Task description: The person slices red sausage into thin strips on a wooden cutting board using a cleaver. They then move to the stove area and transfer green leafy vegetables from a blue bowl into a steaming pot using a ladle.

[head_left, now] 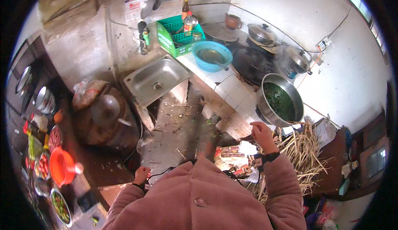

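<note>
While the right hand [263,136] hung with fingers loosely bent, apart from anything and with nothing visible between them, the left hand [142,175] was half curled low by the coat; whether its fingers pressed together could not be told. Just beyond the right hand, the steel pot [267,113] of dark greens [278,99] stood at the near edge of the tiled table [230,85]. A careless swing of that forearm could have knocked the pot and slopped its contents over the edge, and the slack cable [162,172] near the left wrist might have snagged. Dry stalks [309,153], heaped beside the right sleeve, blocked footing on that side and could have caught a foot. Farther along the table came a black lid [252,64], a blue basin [207,67] and a green basket [164,42]. A steel sink [143,81] jutted out ahead; leftward sat a red colander [61,168].
</note>
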### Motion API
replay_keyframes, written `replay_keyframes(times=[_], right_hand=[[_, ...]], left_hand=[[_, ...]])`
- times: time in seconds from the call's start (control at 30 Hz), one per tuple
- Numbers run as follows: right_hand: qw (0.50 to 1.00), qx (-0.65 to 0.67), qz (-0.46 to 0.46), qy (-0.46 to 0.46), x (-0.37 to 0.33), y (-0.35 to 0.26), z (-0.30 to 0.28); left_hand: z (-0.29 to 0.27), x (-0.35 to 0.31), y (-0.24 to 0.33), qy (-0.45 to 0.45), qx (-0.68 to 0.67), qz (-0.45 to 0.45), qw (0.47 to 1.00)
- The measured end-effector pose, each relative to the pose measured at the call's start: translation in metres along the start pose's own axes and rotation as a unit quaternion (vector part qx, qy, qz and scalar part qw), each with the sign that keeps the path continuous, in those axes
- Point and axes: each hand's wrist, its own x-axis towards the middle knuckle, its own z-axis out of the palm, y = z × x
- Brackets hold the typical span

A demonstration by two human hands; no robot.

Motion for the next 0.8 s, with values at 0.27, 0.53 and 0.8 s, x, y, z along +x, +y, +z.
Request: replay_keyframes(times=[0.27, 0.53, 0.8], right_hand=[[0.995, -0.033, -0.064, 0.070, 0.197, -0.070, -0.041], [0.948, -0.300, 0.019, 0.101, 0.463, -0.050, -0.086], [0.876, -0.473, 0.090, -0.006, 0.628, 0.069, -0.086]], left_hand=[[-0.006, 0.075, 0.105, 0.015, -0.012, -0.011, 1.000], [-0.002, 0.113, 0.101, 0.143, 0.095, -0.053, 0.984], [0.030, 0.118, 0.130, 0.206, 0.144, -0.172, 0.953]])
